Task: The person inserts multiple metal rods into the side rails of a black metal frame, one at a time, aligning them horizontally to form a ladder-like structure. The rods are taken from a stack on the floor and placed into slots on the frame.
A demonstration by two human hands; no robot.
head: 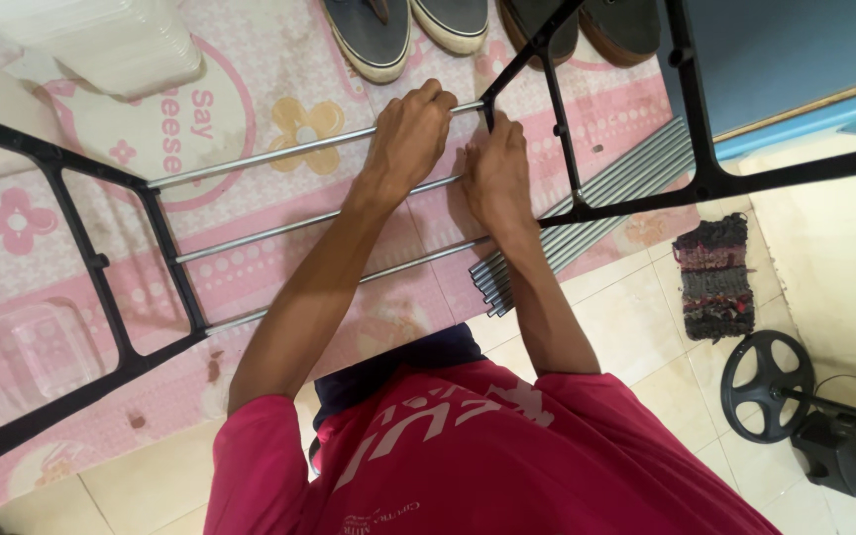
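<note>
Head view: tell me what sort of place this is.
Probably a room in a home, worked at floor level. Pale floor tiles carry a pink patterned mat, shoes are lined up at its far edge, and a small woven rug lies nearby.

left hand (410, 131): knuckles up, fingers curled shut over the top metal rod (299, 149), forearm stretched forward from the red sleeve | right hand (495, 170): just right of the left hand, fingers bunched and pressed at that rod's right end, arm nearly straight
</note>
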